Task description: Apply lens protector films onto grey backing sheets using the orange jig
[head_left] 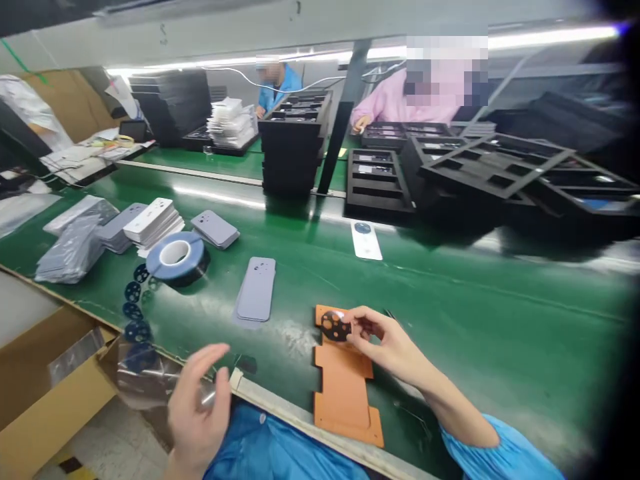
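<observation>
My right hand (380,340) pinches a round black disc with several holes (332,327), like a phone camera cover piece, by its right edge. It is held at the top end of an orange fixture plate (345,390) with notched sides. My left hand (197,403) is raised by the table's near edge, thumb and fingers apart, holding nothing. Left of the fixture lie grey phone back panels (257,288). Farther left is a blue roll (176,263), its strip of dark round pieces (133,311) hanging over the table edge.
Stacked panels (155,223) and bagged panels (75,250) lie at the left. A white panel with a dark disc (366,240) lies beyond the fixture. Black trays (377,183) line the far side, where co-workers sit. A cardboard box (55,387) stands below the near left edge.
</observation>
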